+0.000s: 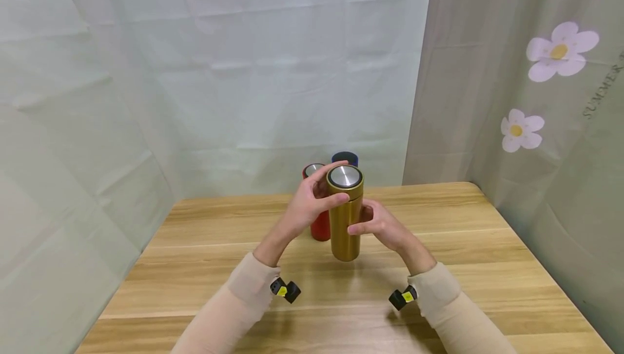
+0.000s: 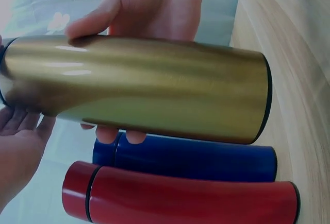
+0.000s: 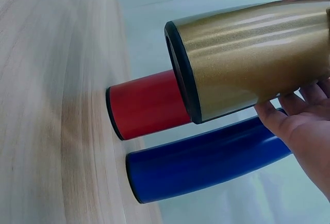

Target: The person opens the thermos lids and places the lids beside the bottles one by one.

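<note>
A gold thermos flask [image 1: 345, 232] with a brushed-metal lid top stands upright between both hands. My left hand [image 1: 304, 202] grips it around the lid, thumb across the front. Lower down, my right hand [image 1: 382, 228] holds the body from the right side, its thumb on the front and other fingers behind. The dark base rim shows in the right wrist view, raised off the tabletop. Just behind are a red thermos flask [image 1: 320, 228] and a blue thermos flask [image 1: 345, 157], both upright and partly hidden by the gold one.
The wood-grain table [image 1: 195, 267] extends to the front and both sides. Pale cloth [image 1: 292, 72] hangs behind its back edge, and a greyish curtain with flowers [image 1: 560, 53] hangs along the right. Both wrists carry small black cameras [image 1: 291, 292].
</note>
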A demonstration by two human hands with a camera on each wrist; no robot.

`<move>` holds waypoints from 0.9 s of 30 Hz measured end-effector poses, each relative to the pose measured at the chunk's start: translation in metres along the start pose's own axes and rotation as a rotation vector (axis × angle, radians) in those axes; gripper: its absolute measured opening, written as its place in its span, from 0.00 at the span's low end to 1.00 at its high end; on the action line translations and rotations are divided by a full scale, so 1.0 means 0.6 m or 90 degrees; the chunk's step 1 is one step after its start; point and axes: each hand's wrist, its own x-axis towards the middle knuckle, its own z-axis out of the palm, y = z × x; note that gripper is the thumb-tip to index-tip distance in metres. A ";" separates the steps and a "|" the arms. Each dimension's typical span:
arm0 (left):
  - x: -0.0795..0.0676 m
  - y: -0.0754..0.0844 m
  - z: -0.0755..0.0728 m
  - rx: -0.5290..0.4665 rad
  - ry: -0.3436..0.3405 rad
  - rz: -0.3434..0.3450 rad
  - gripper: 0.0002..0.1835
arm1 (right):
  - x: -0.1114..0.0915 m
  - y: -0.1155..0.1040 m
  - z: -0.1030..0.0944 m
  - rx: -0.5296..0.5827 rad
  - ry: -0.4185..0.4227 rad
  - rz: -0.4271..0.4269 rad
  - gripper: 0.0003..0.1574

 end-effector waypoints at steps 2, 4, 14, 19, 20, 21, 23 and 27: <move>0.000 0.000 -0.002 0.000 -0.012 -0.001 0.46 | 0.000 0.001 0.000 -0.001 -0.001 -0.001 0.39; 0.000 0.001 -0.006 0.001 -0.027 -0.002 0.48 | 0.000 0.001 -0.001 -0.003 -0.004 -0.001 0.40; 0.007 0.008 -0.015 0.016 -0.072 -0.021 0.48 | 0.001 0.003 -0.004 0.003 -0.034 -0.010 0.40; 0.007 0.007 -0.013 0.006 -0.060 -0.020 0.48 | 0.001 0.002 -0.004 0.003 -0.035 -0.012 0.41; 0.007 0.007 -0.011 0.001 -0.053 -0.018 0.47 | 0.001 0.002 -0.004 0.002 -0.034 -0.012 0.40; 0.006 0.006 -0.010 -0.005 -0.045 -0.016 0.48 | 0.001 0.002 -0.003 0.000 -0.032 -0.011 0.40; 0.004 0.005 -0.005 -0.014 -0.023 -0.013 0.49 | 0.002 0.002 -0.002 -0.007 -0.024 -0.011 0.40; 0.002 0.004 0.007 -0.013 0.038 -0.007 0.50 | 0.004 0.001 0.001 -0.027 0.003 -0.007 0.38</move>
